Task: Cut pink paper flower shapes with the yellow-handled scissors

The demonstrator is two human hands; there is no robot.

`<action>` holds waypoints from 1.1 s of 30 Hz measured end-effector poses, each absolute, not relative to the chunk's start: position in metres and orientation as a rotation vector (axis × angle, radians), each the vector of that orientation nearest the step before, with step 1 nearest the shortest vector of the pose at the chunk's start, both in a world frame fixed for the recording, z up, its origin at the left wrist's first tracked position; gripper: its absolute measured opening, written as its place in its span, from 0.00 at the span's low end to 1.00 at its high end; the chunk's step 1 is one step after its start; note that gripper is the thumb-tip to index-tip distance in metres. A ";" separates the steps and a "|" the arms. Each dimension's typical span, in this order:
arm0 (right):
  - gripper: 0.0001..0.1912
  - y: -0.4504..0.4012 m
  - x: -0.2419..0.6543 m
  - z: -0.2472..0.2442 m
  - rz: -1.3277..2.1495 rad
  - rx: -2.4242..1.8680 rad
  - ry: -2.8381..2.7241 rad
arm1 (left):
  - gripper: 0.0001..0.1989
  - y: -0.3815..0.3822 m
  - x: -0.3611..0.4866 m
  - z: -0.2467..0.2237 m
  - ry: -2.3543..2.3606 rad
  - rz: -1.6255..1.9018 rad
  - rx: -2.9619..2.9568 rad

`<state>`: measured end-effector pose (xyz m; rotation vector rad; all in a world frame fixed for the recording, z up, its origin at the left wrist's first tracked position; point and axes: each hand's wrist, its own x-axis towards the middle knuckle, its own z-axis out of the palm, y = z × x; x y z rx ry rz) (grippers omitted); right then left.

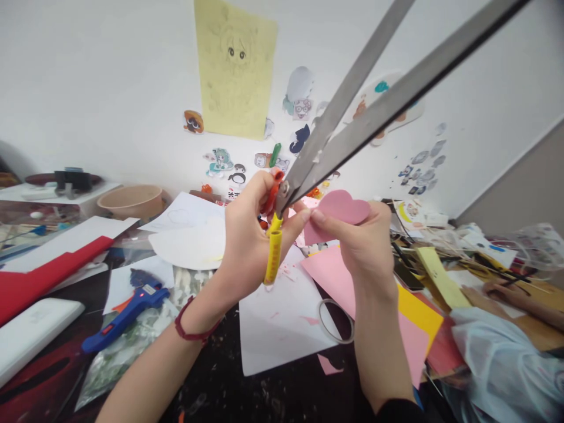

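Bowl [131, 202] behind glue gun [126, 320], sheet [273, 335] right

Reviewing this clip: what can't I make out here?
All in the head view:
- Scissors: tips cut off by the top edge.
- Pink paper: part hidden behind the right hand.
- Left hand: some fingers hidden by the scissor handles.
- Small wall cutouts at right: blurred, too small.

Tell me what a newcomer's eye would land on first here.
Most likely the scissors, their open blades sweeping up to the top right from the left hand. Next comes the rounded pink paper in the right hand, near the center. After those, probably the yellow sheet with a drawn face, high on the wall, and the blue glue gun at lower left.
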<state>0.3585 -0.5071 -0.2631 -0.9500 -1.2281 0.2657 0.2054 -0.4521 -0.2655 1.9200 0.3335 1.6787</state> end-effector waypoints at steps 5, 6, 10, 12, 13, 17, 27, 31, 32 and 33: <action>0.17 -0.506 0.360 -0.263 0.237 -0.938 -1.248 | 0.17 -0.454 0.205 -0.266 0.348 1.675 1.943; 0.17 -0.506 0.360 -0.263 0.225 -0.934 -1.246 | 0.16 -0.454 0.205 -0.267 0.341 1.675 1.936; 0.18 -0.506 0.359 -0.264 0.185 -0.921 -1.232 | 0.14 -0.454 0.205 -0.265 0.333 1.672 1.948; 0.19 -0.508 0.359 -0.263 0.164 -0.903 -1.213 | 0.15 -0.451 0.203 -0.263 0.336 1.663 1.973; 0.18 -0.509 0.359 -0.262 0.147 -0.893 -1.198 | 0.15 -0.449 0.201 -0.261 0.329 1.646 1.987; 0.13 -0.513 0.361 -0.258 0.035 -0.854 -1.123 | 0.16 -0.437 0.186 -0.252 0.269 1.591 2.144; 0.07 -0.528 0.363 -0.251 -0.163 -0.694 -1.232 | 0.16 -0.437 0.162 -0.238 0.647 1.177 2.618; 0.05 -0.531 0.360 -0.251 -0.147 -0.698 -1.271 | 0.17 -0.440 0.164 -0.237 0.672 1.105 2.613; 0.05 -0.531 0.360 -0.251 -0.153 -0.693 -1.271 | 0.18 -0.441 0.164 -0.237 0.680 1.099 2.614; 0.05 -0.530 0.360 -0.251 -0.160 -0.689 -1.272 | 0.18 -0.441 0.164 -0.236 0.689 1.097 2.617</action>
